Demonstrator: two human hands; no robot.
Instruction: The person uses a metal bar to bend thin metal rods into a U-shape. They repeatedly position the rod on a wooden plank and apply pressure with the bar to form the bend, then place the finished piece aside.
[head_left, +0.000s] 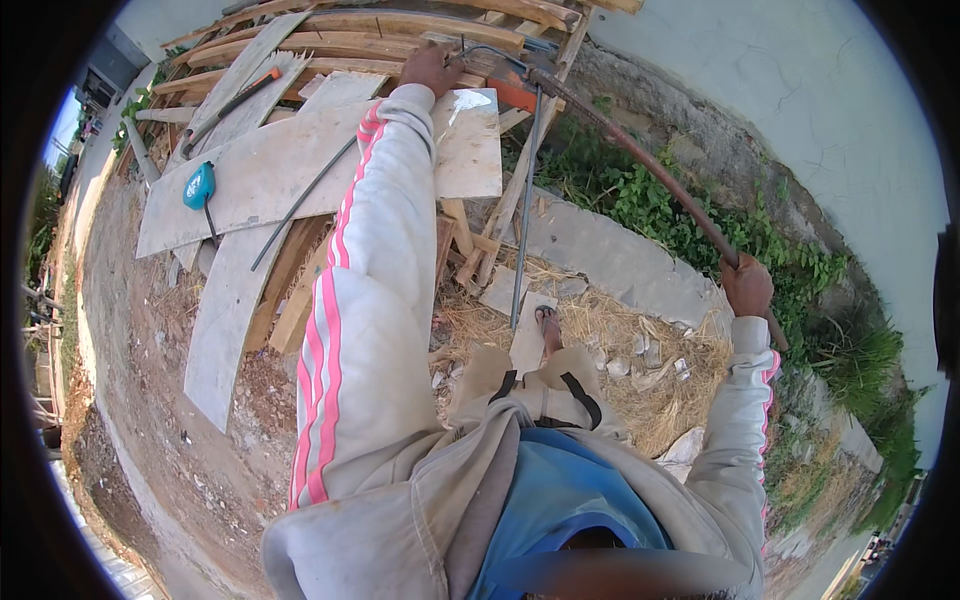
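My right hand (747,285) is wrapped round the lower end of a long rusty metal pipe (650,160). The pipe slants up and left to the wooden bench, where its far end meets a thin bent steel rod (492,50). Beside that bend, my left hand (432,68) is closed on the rod at the bench edge, its fingers partly hidden by the sleeve and hand. An orange-red metal piece (512,95) sits just under the pipe's far end. Another steel rod (525,210) leans from the bench down toward the ground near my foot.
Pale boards (270,165) carry a teal tape measure (199,186), a loose steel rod (305,203) and a dark tool with an orange-tipped handle (232,110). Rough timbers (350,45) lie behind. Green plants (660,195) grow along the wall (800,90) at right; straw and rubble cover the ground.
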